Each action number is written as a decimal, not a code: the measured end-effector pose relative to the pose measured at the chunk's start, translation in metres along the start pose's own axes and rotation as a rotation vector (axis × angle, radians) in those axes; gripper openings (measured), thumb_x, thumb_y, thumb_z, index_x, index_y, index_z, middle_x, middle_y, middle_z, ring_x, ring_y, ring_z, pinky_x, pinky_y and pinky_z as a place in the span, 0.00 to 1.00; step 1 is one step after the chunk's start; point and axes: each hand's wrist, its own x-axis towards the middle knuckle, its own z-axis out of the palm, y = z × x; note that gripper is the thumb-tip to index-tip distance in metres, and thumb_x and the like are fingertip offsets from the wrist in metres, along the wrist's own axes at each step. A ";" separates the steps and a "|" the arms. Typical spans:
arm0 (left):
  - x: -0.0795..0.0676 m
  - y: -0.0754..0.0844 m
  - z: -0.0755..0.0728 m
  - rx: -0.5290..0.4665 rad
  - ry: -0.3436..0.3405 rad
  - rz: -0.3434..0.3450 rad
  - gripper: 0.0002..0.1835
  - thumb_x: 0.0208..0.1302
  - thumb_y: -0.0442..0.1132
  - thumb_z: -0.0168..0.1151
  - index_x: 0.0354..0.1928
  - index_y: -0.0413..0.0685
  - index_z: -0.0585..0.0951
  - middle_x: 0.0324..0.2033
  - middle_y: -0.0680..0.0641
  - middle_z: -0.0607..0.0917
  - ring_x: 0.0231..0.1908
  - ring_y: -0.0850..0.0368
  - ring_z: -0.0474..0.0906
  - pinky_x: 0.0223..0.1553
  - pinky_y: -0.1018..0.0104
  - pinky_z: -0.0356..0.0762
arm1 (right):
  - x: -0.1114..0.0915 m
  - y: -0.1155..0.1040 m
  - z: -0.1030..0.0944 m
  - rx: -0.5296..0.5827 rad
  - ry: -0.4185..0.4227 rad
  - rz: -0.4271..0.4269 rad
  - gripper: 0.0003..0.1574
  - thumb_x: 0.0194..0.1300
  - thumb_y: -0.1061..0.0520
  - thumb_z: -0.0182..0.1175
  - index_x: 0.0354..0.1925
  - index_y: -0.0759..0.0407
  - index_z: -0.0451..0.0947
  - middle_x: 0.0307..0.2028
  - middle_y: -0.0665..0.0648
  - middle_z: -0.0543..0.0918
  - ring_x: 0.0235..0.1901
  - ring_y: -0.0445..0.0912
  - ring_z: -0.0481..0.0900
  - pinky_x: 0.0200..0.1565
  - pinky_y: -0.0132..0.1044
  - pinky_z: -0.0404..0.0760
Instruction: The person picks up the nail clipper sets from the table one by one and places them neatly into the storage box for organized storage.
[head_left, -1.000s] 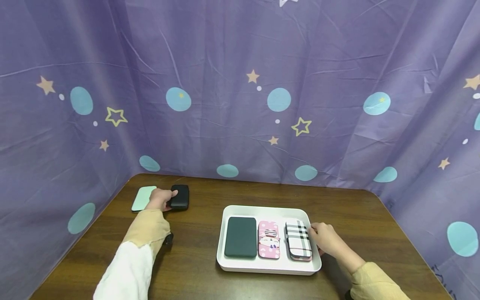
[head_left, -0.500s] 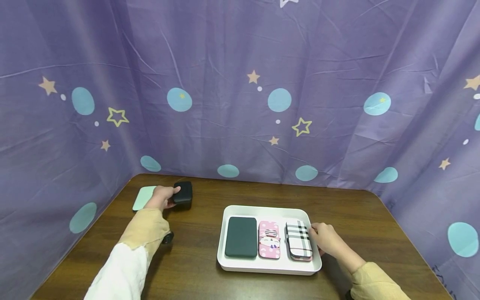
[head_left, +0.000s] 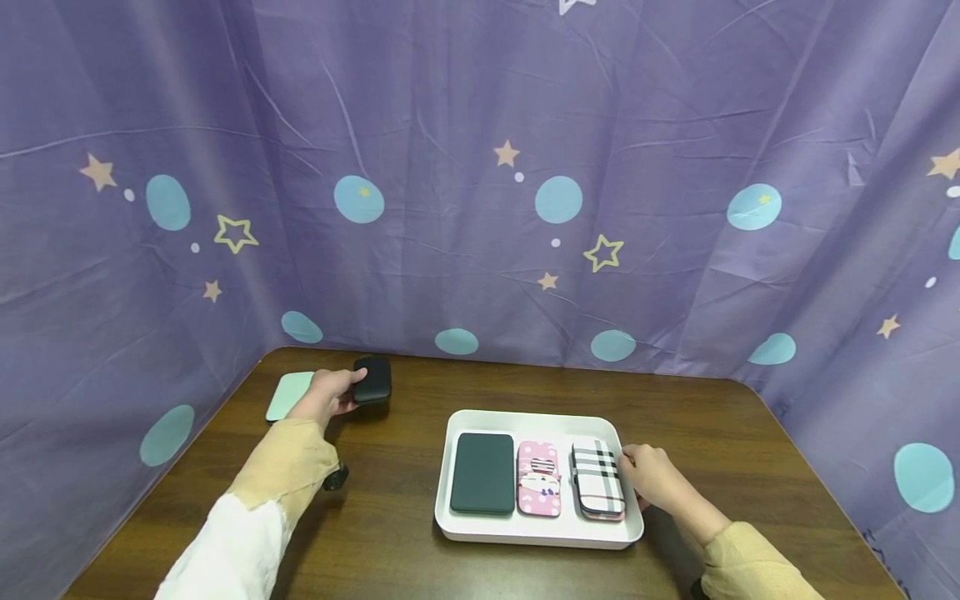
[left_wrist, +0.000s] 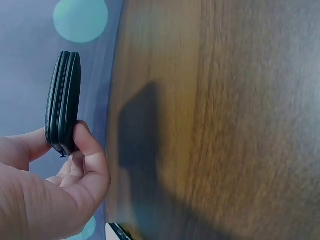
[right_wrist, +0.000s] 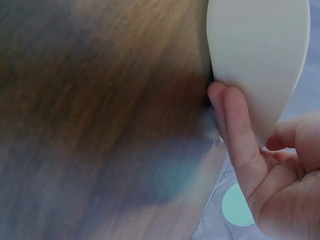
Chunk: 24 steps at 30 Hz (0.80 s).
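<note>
My left hand [head_left: 327, 394] pinches a small black case [head_left: 372, 381] by its near edge, between thumb and fingers. In the left wrist view the black case [left_wrist: 63, 102] stands on edge, showing its ribbed side, and its shadow falls apart from it on the wood. Beside that hand lies a mint-green flat case [head_left: 288, 396], partly hidden by it. My right hand [head_left: 656, 479] grips the right side of a white tray [head_left: 536, 537]. The right wrist view shows fingers under and against the outer wall of the tray [right_wrist: 257, 55], with the thumb towards its rim.
Inside the tray lie a dark green flat case [head_left: 483, 473], a pink cartoon-print case [head_left: 538, 479] and a plaid case [head_left: 597, 477] with something pink under it. A purple curtain [head_left: 480, 208] hangs behind the brown wooden table [head_left: 390, 500].
My left hand has lifted the black case off the table and moved it slightly right and away. The right hand stays on the tray.
</note>
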 end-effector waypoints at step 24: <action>-0.027 0.019 0.020 -0.040 -0.111 0.036 0.10 0.64 0.39 0.59 0.37 0.41 0.69 0.15 0.54 0.79 0.19 0.64 0.77 0.22 0.71 0.77 | 0.002 0.000 0.000 0.006 -0.021 0.011 0.18 0.68 0.62 0.46 0.47 0.74 0.75 0.30 0.66 0.81 0.15 0.47 0.79 0.14 0.37 0.78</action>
